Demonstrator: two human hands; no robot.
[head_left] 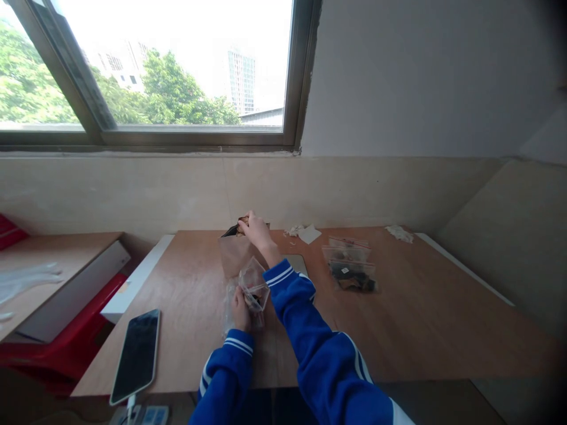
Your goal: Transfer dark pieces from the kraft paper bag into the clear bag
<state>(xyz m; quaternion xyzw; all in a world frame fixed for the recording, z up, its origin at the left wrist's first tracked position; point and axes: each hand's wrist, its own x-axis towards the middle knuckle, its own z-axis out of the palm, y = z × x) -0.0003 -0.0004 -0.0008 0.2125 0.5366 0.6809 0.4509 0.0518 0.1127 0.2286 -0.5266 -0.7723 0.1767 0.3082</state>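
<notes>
A brown paper bag (234, 255) stands upright with its dark mouth open near the back of the table. My right hand (254, 229) is at the bag's mouth, its fingers closed on something brown and crumpled that I cannot make out. Below it, my left hand (240, 311) grips a clear plastic box (253, 277), which is tilted and has a few small dark bits inside. Under the left hand and box lies a clear plastic bag (229, 301).
Clear zip bags (352, 271) with dark contents lie on the wooden table (420, 319) to the right. White scraps (309, 234) sit at the back. A phone (136, 354) with a cable lies front left. A red stool (66, 348) stands left.
</notes>
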